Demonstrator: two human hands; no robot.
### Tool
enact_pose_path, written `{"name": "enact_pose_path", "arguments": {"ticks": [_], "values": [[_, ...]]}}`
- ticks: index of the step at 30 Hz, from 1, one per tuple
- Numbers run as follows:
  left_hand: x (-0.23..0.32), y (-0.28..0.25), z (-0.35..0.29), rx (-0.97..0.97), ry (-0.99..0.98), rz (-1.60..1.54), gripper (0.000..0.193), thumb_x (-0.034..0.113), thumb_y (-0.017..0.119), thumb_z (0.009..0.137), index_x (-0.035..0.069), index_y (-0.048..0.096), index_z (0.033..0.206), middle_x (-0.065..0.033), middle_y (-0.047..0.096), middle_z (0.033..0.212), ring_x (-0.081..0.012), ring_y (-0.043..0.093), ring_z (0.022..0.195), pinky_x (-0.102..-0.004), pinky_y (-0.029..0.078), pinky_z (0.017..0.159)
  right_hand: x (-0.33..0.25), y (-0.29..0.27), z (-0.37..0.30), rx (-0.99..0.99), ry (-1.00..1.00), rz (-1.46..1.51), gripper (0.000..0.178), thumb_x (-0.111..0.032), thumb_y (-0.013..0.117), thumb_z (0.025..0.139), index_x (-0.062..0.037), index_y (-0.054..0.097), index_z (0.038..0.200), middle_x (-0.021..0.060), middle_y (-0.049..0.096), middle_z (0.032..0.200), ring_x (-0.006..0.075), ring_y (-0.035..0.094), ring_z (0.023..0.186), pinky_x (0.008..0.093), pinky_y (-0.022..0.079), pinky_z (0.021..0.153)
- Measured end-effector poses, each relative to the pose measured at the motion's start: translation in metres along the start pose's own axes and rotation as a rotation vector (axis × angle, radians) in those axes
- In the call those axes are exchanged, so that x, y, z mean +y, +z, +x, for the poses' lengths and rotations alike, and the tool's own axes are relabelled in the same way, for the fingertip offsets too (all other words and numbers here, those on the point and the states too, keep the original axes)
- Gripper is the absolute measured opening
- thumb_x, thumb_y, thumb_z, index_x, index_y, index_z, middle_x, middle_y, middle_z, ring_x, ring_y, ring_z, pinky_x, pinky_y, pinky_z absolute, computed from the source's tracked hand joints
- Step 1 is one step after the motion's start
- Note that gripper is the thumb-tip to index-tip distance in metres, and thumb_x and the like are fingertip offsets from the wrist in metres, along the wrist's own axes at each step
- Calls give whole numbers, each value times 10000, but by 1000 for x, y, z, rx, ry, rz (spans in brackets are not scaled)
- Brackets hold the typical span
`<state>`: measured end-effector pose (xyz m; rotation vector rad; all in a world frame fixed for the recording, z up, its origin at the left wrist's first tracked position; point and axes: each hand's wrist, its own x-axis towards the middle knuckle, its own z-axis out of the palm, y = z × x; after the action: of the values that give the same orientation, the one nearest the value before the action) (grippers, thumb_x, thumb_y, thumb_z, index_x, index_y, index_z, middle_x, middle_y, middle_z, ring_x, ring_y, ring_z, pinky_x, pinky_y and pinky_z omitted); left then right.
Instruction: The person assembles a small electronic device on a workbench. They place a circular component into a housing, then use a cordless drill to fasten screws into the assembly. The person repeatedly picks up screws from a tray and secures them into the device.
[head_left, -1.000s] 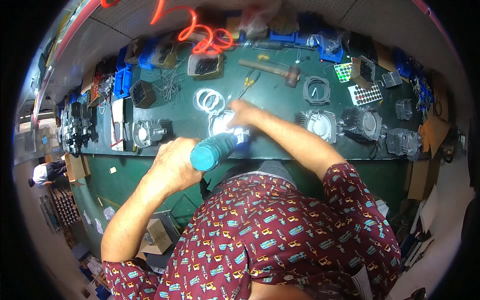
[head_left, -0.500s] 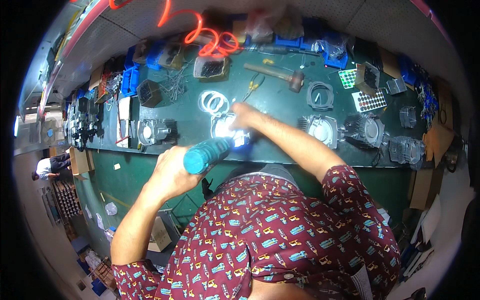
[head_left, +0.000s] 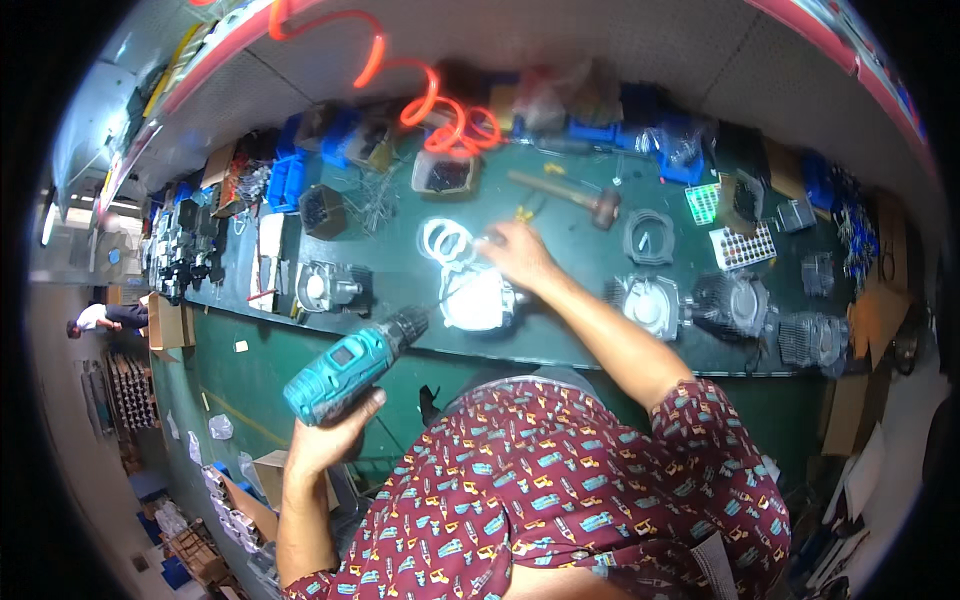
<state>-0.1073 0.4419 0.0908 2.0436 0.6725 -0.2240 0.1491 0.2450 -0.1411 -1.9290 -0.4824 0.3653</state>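
Note:
My left hand (head_left: 335,435) grips a teal cordless drill (head_left: 345,368) by its handle, below the bench edge and left of the bright housing. The drill's dark chuck and thin bit point up and right toward the metal housing (head_left: 477,300), apart from it. Glare whitens the housing, which lies near the front edge of the bench. My right hand (head_left: 520,255) is above the housing's far right corner with its fingers curled together; what they hold, if anything, is hidden. Yellow-handled pliers (head_left: 524,214) lie just beyond it, partly covered. White ring gaskets (head_left: 445,240) lie left of my right hand.
Finned metal housings (head_left: 645,305) line the right side of the green bench; another housing (head_left: 330,288) is at left. A mallet (head_left: 603,208), ring gaskets (head_left: 650,238), a sticker sheet (head_left: 742,246) and a parts box (head_left: 445,173) lie farther back. An orange coiled hose (head_left: 430,105) hangs above.
My left hand has drawn the drill back, down and left, off the housing. My right hand remains by the housing's far side. The whole view has shifted slightly.

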Motion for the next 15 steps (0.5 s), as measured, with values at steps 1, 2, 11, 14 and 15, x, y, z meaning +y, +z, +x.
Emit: {"name": "enact_pose_path", "arguments": {"ticks": [1, 2, 11, 14, 15], "values": [[1, 2, -6, 33, 48, -28, 363, 155, 831, 838, 36, 693, 1153, -61, 722, 1071, -136, 654, 952, -323, 535, 864, -9, 0, -7, -53, 20, 183, 525, -442, 711, 880, 49, 702, 1065, 186, 685, 949, 302, 678, 841, 395, 532, 767], [-4, 5, -3, 20, 62, -84, 355, 149, 826, 842, 35, 691, 1150, -55, 718, 1071, -137, 652, 957, -322, 533, 868, -18, -8, -12, -141, 93, 398, 494, -443, 676, 933, 24, 700, 1094, 93, 676, 892, 210, 657, 761, 354, 525, 677], [-19, 10, -9, 55, 46, -302, 349, 149, 790, 879, 47, 664, 1189, -35, 701, 1065, -138, 633, 973, -316, 526, 864, 3, -26, 6, -267, 436, 653, 186, -189, 658, 965, -33, 694, 1060, -2, 629, 811, 64, 525, 631, 210, 437, 535], [-35, 2, -10, 64, 68, -314, 339, 157, 787, 883, 48, 669, 1181, -30, 696, 1052, -133, 625, 959, -312, 522, 856, 53, -11, 38, -150, 340, 306, 154, -142, 638, 932, -19, 721, 974, 35, 676, 773, 83, 588, 633, 233, 476, 561], [-40, -1, -8, 56, 43, -316, 343, 163, 789, 881, 48, 668, 1181, -29, 695, 1050, -132, 626, 957, -310, 522, 855, 74, -6, 47, -138, 315, 198, 149, -127, 630, 917, -17, 727, 942, 44, 682, 760, 89, 607, 641, 243, 491, 574]]}}
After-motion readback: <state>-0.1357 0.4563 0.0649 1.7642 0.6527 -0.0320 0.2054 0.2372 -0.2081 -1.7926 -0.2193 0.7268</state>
